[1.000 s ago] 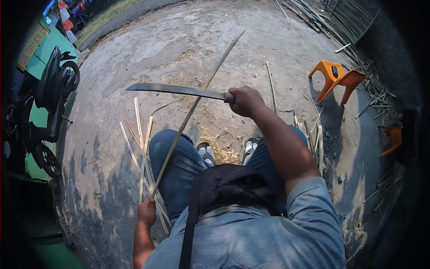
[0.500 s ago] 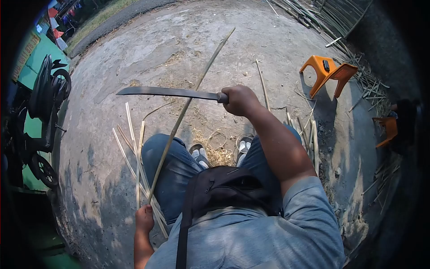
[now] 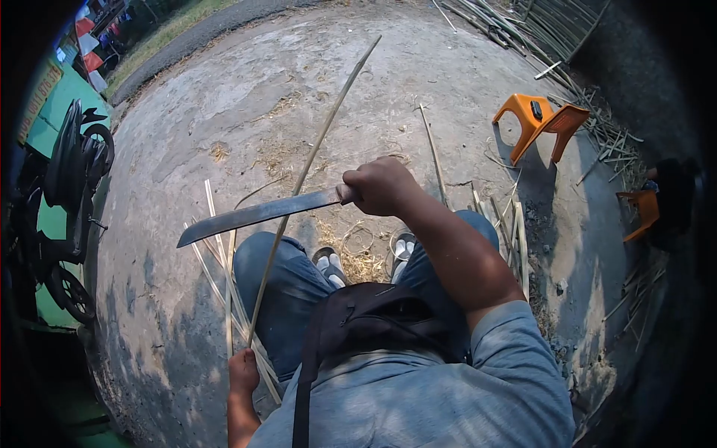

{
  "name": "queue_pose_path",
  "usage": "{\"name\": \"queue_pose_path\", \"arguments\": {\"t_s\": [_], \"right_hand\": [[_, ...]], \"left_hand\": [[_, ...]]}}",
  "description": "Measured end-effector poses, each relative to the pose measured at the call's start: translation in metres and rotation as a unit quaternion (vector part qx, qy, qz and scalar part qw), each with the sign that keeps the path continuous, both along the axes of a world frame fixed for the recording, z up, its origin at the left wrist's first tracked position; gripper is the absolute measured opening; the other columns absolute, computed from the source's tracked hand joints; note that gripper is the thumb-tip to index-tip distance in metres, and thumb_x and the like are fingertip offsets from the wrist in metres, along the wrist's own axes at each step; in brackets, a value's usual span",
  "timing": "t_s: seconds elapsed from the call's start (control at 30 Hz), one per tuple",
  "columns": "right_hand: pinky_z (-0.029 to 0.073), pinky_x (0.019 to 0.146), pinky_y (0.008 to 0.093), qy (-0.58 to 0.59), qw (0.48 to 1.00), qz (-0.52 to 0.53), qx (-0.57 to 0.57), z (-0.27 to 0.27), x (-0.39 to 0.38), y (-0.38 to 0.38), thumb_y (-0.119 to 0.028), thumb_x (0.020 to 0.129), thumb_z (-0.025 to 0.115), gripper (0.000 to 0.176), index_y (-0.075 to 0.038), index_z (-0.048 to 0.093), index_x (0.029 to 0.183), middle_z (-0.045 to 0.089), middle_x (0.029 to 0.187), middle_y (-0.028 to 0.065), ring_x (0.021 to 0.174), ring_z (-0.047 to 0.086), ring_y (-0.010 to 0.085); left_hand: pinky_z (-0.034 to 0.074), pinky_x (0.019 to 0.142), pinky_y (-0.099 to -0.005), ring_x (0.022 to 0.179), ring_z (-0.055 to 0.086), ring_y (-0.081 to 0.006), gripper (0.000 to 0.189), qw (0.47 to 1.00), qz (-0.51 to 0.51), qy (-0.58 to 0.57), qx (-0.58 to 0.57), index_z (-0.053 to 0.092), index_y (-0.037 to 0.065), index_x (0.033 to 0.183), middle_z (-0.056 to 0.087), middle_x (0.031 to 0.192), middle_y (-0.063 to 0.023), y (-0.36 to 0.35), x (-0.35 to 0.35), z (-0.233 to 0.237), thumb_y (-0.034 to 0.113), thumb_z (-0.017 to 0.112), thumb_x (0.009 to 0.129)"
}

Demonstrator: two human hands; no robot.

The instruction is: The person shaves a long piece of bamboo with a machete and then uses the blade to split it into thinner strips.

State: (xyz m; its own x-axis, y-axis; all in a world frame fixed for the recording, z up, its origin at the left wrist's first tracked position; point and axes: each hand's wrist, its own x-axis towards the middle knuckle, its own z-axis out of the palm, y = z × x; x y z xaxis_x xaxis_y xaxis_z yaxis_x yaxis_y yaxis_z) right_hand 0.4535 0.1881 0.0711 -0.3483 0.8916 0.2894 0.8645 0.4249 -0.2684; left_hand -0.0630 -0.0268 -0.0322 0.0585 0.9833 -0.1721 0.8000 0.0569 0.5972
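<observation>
My right hand [image 3: 379, 187] is closed round the handle of a long machete [image 3: 258, 215], whose blade points left and slightly down. The blade crosses a long thin bamboo strip [image 3: 320, 138] in front of my left knee. My left hand [image 3: 243, 369] is closed on the strip's lower end, and the strip slants up and away to the right. Several pale split strips [image 3: 228, 299] lie beside my left leg, close to my left hand. More strips [image 3: 521, 243] are by my right knee.
An orange chair [image 3: 538, 123] with a small black object on it stands at the right. Bamboo poles [image 3: 515, 37] lie at the back right. A motorcycle [image 3: 71, 201] is at the left. A second orange chair [image 3: 642, 213] and a dark figure are at the far right.
My right hand has moved down and left with the machete, and the blade now tilts down at its tip. My left hand still holds the strip, which leans much as before.
</observation>
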Motion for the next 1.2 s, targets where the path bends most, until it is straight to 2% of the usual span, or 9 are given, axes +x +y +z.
{"name": "queue_pose_path", "arguments": {"t_s": [0.13, 0.3, 0.43, 0.47, 0.63, 0.77, 0.87, 0.97, 1.2], "right_hand": [[0.056, 0.069, 0.0504, 0.009, 0.998, -0.055, 0.006, -0.006, 0.015, 0.013, -0.029, 0.085, 0.069, 0.014, -0.015, 0.069, 0.084, 0.070, 0.076, 0.0133, 0.074, 0.071, 0.0368], [0.057, 0.072, 0.0504, 0.162, 0.963, -0.215, 0.001, -0.010, 0.048, 0.041, -0.028, 0.092, 0.065, 0.018, -0.013, 0.074, 0.092, 0.073, 0.083, 0.0187, 0.080, 0.071, 0.0401], [0.057, 0.075, 0.0495, 0.180, 0.969, -0.167, -0.031, -0.008, 0.042, 0.027, -0.027, 0.091, 0.065, 0.016, -0.014, 0.074, 0.095, 0.074, 0.090, 0.0167, 0.085, 0.071, 0.0391], [0.057, 0.077, 0.0494, 0.169, 0.967, -0.170, -0.085, -0.002, 0.034, 0.020, -0.026, 0.090, 0.066, 0.014, -0.015, 0.073, 0.095, 0.074, 0.090, 0.0149, 0.087, 0.071, 0.0381], [0.056, 0.069, 0.0477, 0.004, 1.000, 0.005, -0.012, 0.005, 0.004, -0.002, -0.020, 0.076, 0.071, 0.009, -0.016, 0.070, 0.083, 0.070, 0.076, 0.0102, 0.076, 0.071, 0.0345], [0.055, 0.067, 0.0472, 0.004, 1.000, -0.013, 0.020, -0.002, 0.018, 0.010, -0.021, 0.075, 0.072, 0.006, -0.017, 0.068, 0.077, 0.070, 0.073, 0.0086, 0.075, 0.071, 0.0338], [0.057, 0.072, 0.0485, 0.126, 0.981, -0.151, 0.003, -0.012, 0.042, 0.029, -0.029, 0.090, 0.068, 0.015, -0.016, 0.073, 0.086, 0.072, 0.081, 0.0136, 0.077, 0.071, 0.0375], [0.057, 0.075, 0.0481, 0.216, 0.940, -0.265, -0.010, -0.006, 0.054, 0.035, -0.033, 0.096, 0.064, 0.022, -0.014, 0.075, 0.095, 0.073, 0.087, 0.0176, 0.085, 0.072, 0.0392], [0.057, 0.077, 0.0469, 0.152, 0.974, -0.154, -0.061, 0.002, 0.044, 0.016, -0.028, 0.090, 0.068, 0.016, -0.016, 0.075, 0.098, 0.074, 0.087, 0.0142, 0.086, 0.071, 0.0364]], "left_hand": [[0.042, 0.057, -0.0471, 0.058, 0.058, -0.0335, 0.079, 1.000, 0.008, -0.001, -0.005, 0.056, -0.003, 0.075, 0.053, 0.061, -0.0209, -0.001, -0.005, -0.005, 0.069, 0.042, 0.103], [0.042, 0.057, -0.0469, 0.059, 0.060, -0.0348, 0.078, 1.000, 0.018, 0.003, -0.007, 0.058, -0.002, 0.076, 0.054, 0.061, -0.0209, -0.002, -0.002, -0.001, 0.070, 0.043, 0.102], [0.043, 0.058, -0.0470, 0.059, 0.060, -0.0345, 0.078, 1.000, 0.018, 0.001, -0.001, 0.058, -0.002, 0.076, 0.054, 0.061, -0.0206, -0.002, 0.003, 0.007, 0.070, 0.043, 0.103], [0.043, 0.058, -0.0472, 0.059, 0.061, -0.0349, 0.078, 1.000, 0.016, -0.004, 0.004, 0.058, -0.002, 0.076, 0.054, 0.061, -0.0205, -0.003, 0.003, 0.003, 0.069, 0.043, 0.103], [0.042, 0.057, -0.0481, 0.059, 0.061, -0.0371, 0.079, 1.000, 0.006, -0.010, 0.022, 0.057, -0.002, 0.074, 0.054, 0.061, -0.0215, -0.002, 0.010, 0.004, 0.071, 0.042, 0.102], [0.041, 0.055, -0.0486, 0.057, 0.059, -0.0405, 0.080, 0.999, 0.004, 0.014, 0.036, 0.055, -0.002, 0.072, 0.053, 0.060, -0.0222, 0.000, 0.004, 0.003, 0.072, 0.042, 0.101], [0.040, 0.054, -0.0489, 0.056, 0.058, -0.0421, 0.080, 0.999, 0.001, 0.011, 0.048, 0.054, -0.001, 0.071, 0.052, 0.058, -0.0221, -0.003, 0.009, 0.009, 0.072, 0.043, 0.101], [0.040, 0.053, -0.0489, 0.055, 0.058, -0.0416, 0.080, 0.998, 0.012, 0.017, 0.054, 0.054, -0.001, 0.070, 0.052, 0.057, -0.0215, -0.002, 0.011, 0.009, 0.072, 0.044, 0.101], [0.040, 0.054, -0.0492, 0.056, 0.059, -0.0413, 0.080, 0.998, 0.022, 0.019, 0.063, 0.053, -0.001, 0.070, 0.052, 0.058, -0.0203, -0.003, 0.018, 0.008, 0.073, 0.044, 0.100]]}}
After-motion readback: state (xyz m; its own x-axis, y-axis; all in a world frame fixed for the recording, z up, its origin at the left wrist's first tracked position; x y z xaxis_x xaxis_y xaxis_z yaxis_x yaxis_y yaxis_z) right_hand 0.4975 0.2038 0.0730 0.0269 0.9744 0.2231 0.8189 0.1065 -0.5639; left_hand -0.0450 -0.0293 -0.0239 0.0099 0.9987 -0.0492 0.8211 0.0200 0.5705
